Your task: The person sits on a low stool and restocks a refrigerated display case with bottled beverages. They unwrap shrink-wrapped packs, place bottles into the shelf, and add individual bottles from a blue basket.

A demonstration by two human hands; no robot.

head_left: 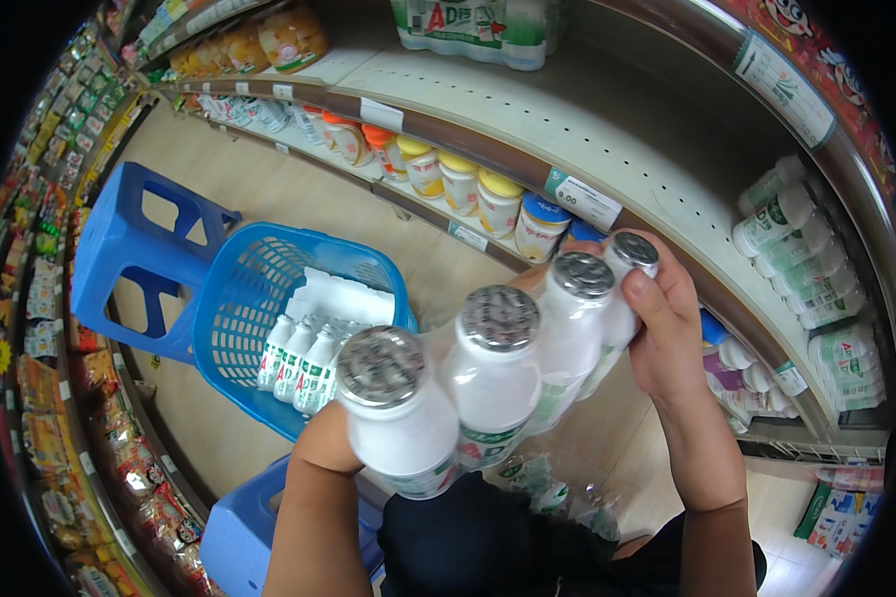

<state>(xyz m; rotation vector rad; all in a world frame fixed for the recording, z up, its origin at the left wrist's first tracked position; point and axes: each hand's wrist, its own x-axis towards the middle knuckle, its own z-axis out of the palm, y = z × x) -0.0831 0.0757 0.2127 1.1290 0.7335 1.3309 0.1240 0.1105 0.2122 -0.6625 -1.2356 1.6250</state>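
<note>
Close before me I hold up a pack of white drink bottles (pixel 493 373) with silver foil caps, joined in clear shrink wrap in a slanting row. My right hand (pixel 667 328) grips the far right end, its thumb pressed against the smallest-looking bottle. At the near left end my left hand (pixel 331 438) holds the pack from behind and below; the bottle hides its fingers. Beyond the pack, a blue plastic basket (pixel 231 348) on the floor contains similar white bottles (pixel 314 368) and a white sheet (pixel 338 298).
A blue stool (pixel 134 259) stands left of the basket, another blue stool (pixel 244 532) below it. Crumpled clear plastic wrap (pixel 567 497) lies near my legs. Shelving (pixel 468 95) at the far side and right bears jars (pixel 458 184) and wrapped bottles (pixel 801 249). Packaged snacks (pixel 134 463) line the left.
</note>
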